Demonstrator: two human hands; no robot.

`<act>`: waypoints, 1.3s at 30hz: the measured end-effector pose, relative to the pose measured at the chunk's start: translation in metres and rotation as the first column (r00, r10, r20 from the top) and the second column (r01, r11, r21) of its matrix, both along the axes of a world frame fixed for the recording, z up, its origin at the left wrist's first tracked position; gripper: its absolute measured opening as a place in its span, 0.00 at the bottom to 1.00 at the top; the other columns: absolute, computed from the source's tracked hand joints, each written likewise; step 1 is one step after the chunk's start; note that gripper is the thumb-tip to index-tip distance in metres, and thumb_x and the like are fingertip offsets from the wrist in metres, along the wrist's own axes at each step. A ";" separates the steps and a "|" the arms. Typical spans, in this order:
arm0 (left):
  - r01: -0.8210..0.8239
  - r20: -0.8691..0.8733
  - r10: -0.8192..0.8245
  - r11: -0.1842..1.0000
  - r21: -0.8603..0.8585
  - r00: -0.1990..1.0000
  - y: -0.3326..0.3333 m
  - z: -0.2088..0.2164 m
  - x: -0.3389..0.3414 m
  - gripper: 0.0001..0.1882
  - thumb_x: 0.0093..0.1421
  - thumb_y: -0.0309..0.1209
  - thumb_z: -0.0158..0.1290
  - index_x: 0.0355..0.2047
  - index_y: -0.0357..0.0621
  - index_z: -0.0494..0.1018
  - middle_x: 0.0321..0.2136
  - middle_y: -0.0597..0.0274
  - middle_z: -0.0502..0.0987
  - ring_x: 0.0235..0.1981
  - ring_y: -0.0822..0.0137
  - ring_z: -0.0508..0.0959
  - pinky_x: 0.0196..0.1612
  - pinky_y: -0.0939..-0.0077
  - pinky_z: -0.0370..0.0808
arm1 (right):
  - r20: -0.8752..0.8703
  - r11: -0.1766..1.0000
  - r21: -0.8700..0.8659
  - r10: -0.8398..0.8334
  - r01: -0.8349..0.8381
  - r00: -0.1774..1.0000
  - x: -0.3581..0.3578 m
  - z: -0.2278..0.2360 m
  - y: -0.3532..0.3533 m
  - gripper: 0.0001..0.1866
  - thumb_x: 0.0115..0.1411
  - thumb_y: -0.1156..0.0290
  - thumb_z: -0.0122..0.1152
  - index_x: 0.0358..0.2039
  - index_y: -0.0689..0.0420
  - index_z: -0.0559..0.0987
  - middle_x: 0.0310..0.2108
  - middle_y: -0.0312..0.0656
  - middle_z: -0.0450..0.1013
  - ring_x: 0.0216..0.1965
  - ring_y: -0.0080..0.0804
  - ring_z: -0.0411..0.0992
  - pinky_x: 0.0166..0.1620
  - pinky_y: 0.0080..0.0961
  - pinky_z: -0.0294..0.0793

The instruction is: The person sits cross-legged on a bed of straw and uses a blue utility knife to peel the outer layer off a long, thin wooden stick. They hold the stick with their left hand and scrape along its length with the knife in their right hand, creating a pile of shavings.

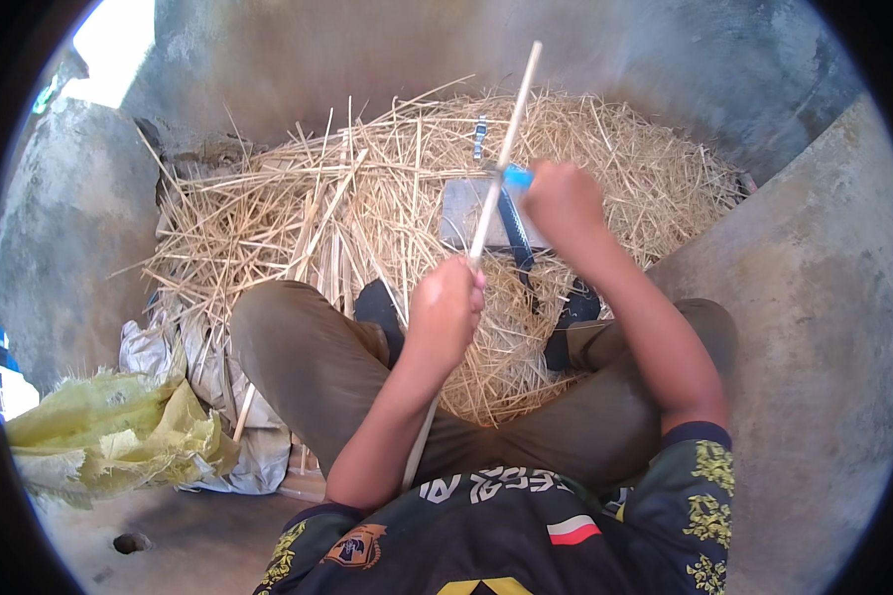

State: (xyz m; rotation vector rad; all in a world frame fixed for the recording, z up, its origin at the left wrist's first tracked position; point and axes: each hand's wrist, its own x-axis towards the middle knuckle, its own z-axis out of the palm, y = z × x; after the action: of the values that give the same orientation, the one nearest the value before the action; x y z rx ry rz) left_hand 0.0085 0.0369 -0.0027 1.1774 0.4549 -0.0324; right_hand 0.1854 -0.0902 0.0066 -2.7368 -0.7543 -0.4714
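My left hand [445, 309] is closed round the lower part of a long pale stick [518, 104], which slants up and away to the right. The stick's lower end runs down past my left forearm. In my right hand [563, 208], slightly blurred, is a blue-handled tool [516, 178] that meets the stick about midway up. Its working part is too blurred to make out. Below lies a grey flat block [461, 210], with a dark patterned strap-like thing [513, 230] across it.
Straw-like shavings and thin strips [655, 169] heap between my legs and the far concrete wall [417, 50]. A silvery segmented band [479, 137] lies on them. At the left are a frayed yellow woven sack [99, 426] and grey-white sheeting [258, 456]. A concrete slab [804, 258] rises at the right.
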 end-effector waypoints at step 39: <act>0.295 0.015 -0.313 0.878 -0.377 0.950 0.014 -0.001 0.015 0.13 0.66 0.42 0.32 0.26 0.53 0.57 0.14 0.77 0.55 0.11 0.82 0.50 0.11 0.85 0.47 | -0.038 0.998 0.017 -0.059 0.059 0.998 0.004 0.002 -0.020 0.09 0.54 0.64 0.62 0.27 0.55 0.83 0.23 0.51 0.78 0.28 0.49 0.79 0.33 0.41 0.78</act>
State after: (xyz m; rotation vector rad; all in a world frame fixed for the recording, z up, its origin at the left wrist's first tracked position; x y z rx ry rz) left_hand 0.0236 0.0509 -0.0036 0.8592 0.2823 -0.4061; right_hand 0.1891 -0.1101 0.0083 -2.7495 -0.6584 -0.4362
